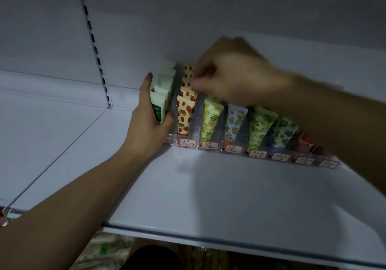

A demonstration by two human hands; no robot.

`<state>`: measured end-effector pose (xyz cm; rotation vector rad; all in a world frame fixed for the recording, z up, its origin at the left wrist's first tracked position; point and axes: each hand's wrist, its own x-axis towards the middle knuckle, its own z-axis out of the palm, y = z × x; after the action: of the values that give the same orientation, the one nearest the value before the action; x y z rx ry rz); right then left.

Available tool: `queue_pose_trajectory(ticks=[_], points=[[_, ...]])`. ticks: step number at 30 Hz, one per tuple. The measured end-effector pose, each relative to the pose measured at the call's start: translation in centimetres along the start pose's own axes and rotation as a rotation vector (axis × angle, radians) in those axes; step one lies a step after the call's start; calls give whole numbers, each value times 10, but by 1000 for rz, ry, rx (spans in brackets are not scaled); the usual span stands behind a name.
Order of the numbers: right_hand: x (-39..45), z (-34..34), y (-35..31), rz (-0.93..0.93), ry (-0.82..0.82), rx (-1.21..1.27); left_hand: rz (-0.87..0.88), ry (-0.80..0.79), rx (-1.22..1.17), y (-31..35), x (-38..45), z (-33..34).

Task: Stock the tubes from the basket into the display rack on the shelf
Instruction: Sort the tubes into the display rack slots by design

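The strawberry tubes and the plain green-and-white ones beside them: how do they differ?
The strawberry tubes are cream with red fruit all over; the green-and-white tubes are plain with a dark green label. The left hand grips the green-and-white front tube; the right hand reaches the strawberry row. Both stand in the rack.

We cannot make out the blurred right hand (236, 71) well — its fingertips smear over the back strawberry-print tubes (189, 75), so whether its grip holds one is unclear. The right forearm hides the tops of the green-leaf and blue-flower tubes (279, 129) and the far right end of the clear acrylic display rack (325, 161). The left hand (146, 121) covers the lower part of the white-and-green tubes (159, 104) and the first of the red-bordered price labels (188, 142) — their handwriting is too small for us to read. Below the white shelf (208, 196), dim patterned shapes are cut off.
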<state>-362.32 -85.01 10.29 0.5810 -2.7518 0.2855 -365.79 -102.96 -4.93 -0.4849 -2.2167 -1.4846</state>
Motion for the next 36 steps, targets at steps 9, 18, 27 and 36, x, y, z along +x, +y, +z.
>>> queue_pose_trajectory(ticks=[9, 18, 27, 36], points=[[3, 38, -23, 117, -40, -55, 34, 15, -12, -5, 3, -1], [11, 8, -10, 24, 75, -67, 59, 15, 2, -2, 1, -2], [16, 27, -4, 126, -38, -46, 44, 20, 12, 0, 0, -2], [36, 20, 1, 198, -42, 19, 36, -3, 18, 0, 1, -2]])
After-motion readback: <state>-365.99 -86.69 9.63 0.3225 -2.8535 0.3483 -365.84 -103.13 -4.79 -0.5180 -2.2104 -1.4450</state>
